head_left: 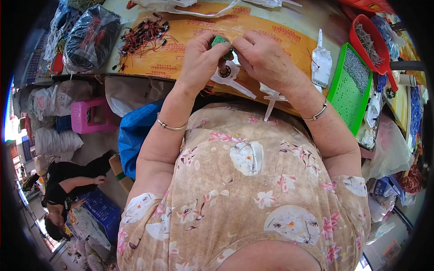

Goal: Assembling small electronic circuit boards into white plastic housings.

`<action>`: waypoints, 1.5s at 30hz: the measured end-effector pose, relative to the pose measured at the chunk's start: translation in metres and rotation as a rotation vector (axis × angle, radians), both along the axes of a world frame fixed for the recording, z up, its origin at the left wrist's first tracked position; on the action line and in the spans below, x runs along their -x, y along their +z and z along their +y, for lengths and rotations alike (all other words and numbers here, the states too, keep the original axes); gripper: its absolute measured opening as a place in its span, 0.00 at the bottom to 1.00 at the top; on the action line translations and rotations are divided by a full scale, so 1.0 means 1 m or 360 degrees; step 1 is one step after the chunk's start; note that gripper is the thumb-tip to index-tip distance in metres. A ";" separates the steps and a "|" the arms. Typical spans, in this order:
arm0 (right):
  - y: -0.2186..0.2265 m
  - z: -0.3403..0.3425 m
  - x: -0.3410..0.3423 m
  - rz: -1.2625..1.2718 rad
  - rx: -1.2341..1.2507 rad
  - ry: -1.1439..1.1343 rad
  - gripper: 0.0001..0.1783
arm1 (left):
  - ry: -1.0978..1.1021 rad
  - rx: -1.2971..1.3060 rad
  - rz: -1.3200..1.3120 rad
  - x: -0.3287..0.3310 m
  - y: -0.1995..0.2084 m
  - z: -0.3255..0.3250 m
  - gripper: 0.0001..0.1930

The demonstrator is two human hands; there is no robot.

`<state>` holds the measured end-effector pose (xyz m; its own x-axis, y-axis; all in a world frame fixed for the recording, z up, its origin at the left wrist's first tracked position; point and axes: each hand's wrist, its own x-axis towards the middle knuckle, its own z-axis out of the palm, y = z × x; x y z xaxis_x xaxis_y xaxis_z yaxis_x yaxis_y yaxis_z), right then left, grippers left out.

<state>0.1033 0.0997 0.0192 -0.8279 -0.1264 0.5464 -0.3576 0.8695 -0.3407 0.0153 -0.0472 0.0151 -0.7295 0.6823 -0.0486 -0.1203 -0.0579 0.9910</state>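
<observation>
My left hand (pixel 197 61) is closed on a small green part (pixel 219 41), possibly a circuit board, above the table's near edge. Right beside it, my right hand (pixel 266 58) pinches at the part's dark lower end; what lies between those fingertips is too small to make out. Just under both hands sits a white plastic piece (pixel 228 80) with a round, metal-looking centre and a long prong. Another white pronged piece (pixel 271 100) hangs over the edge below my right wrist.
Orange sheeting (pixel 190 29) covers the tabletop. A pile of red-and-black wires (pixel 145 37) lies left, near a plastic-wrapped bundle (pixel 92 38). At right are a white plastic part (pixel 321 63), a green tray (pixel 337 92) of small metal pieces and a red scoop (pixel 384 63) of screws. Another person (pixel 58 189) is at far left.
</observation>
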 end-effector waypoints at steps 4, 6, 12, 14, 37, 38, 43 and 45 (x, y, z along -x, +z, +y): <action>-0.004 0.001 0.004 -0.0051 0.0090 0.0084 0.06 | -0.0014 0.0205 0.0197 0.008 0.000 0.003 0.04; -0.006 0.011 0.005 -0.0232 0.0296 0.0172 0.04 | -0.0314 0.0060 0.0199 0.018 0.000 0.002 0.05; 0.002 0.017 0.007 -0.0516 0.0697 0.0126 0.05 | -0.0405 0.0121 0.0189 0.026 0.020 -0.027 0.07; 0.002 0.018 0.006 -0.0434 0.0669 -0.0028 0.06 | -0.0421 0.0110 0.0333 0.026 0.040 -0.042 0.07; -0.008 0.012 0.004 -0.0689 0.1151 -0.0195 0.05 | 0.1463 0.0613 -0.0142 0.186 -0.123 -0.318 0.18; -0.008 0.012 0.005 -0.0691 0.1108 -0.0191 0.05 | 0.1514 0.0587 -0.0179 0.189 -0.133 -0.318 0.19; 0.004 0.006 0.000 -0.0650 0.1035 -0.0130 0.04 | 0.1445 0.1565 0.0197 0.214 -0.167 -0.351 0.17; -0.002 0.010 0.001 -0.0585 0.0874 -0.0245 0.04 | 0.1453 0.1671 0.0620 0.202 -0.118 -0.308 0.19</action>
<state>0.1022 0.1100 0.0168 -0.9585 0.2231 0.1773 -0.0202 0.5675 -0.8231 -0.1862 -0.3549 -0.1031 -0.9665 -0.2457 0.0750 -0.1571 0.7964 0.5840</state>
